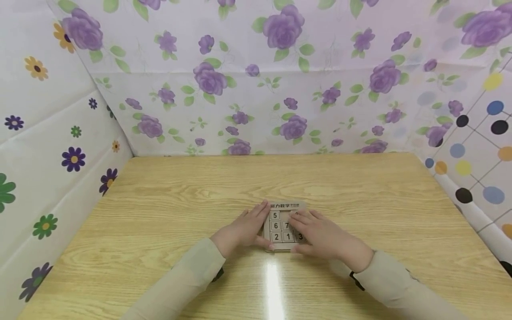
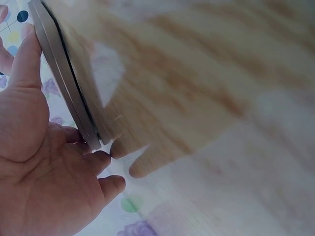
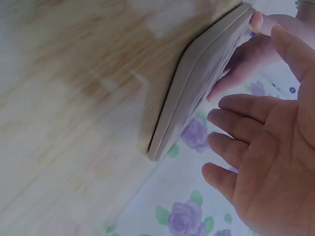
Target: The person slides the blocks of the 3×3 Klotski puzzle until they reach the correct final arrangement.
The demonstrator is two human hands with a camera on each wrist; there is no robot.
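A sliding number puzzle (image 1: 284, 247) in a pale frame lies flat on the table, with dark characters along its far edge. Digits 5, 6, 7, 2, 1 and 3 can be read; a gap shows in the top row beside the 5. My left hand (image 1: 248, 226) holds the puzzle's left side, thumb at the near corner and fingers toward the far corner, around its edge (image 2: 66, 81) in the left wrist view. Over the right column is my right hand (image 1: 326, 238), covering some tiles. Its fingers (image 3: 241, 123) look extended and apart from the frame in the right wrist view.
The wooden table (image 1: 180, 200) extends around the puzzle on all sides. Behind it hangs a cloth with purple roses (image 1: 294, 126). A flowered cloth (image 1: 48, 155) borders the left, and a dotted cloth (image 1: 472, 155) the right. Light glares off the tabletop near the front.
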